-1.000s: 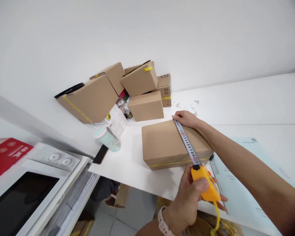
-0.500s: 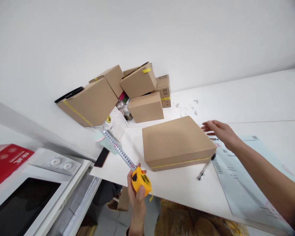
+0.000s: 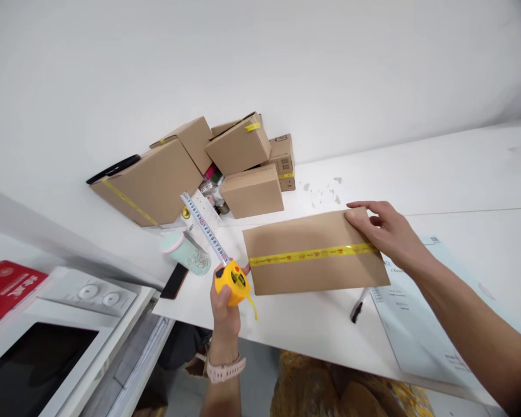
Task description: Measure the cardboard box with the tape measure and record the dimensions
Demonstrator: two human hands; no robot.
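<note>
A flat cardboard box (image 3: 312, 272) with a yellow tape stripe stands tipped up on its edge on the white table (image 3: 417, 174), its taped side facing me. My right hand (image 3: 384, 231) grips the box's upper right corner, fingers curled over the top edge. My left hand (image 3: 226, 304) is closed round a yellow tape measure (image 3: 232, 282) at the box's lower left corner. The measure's blade (image 3: 204, 226) sticks out up and to the left, free in the air.
Several cardboard boxes (image 3: 191, 168) are piled against the wall at the back. A mint cup (image 3: 184, 253) and a black phone (image 3: 173, 281) lie left of the box. A pen (image 3: 358, 307) and a printed sheet (image 3: 421, 324) lie to the right. A white machine (image 3: 61, 330) stands at lower left.
The tape measure came off the box top and swung left. My right hand let go of the blade's end, then took the box and tipped it up onto its edge.
</note>
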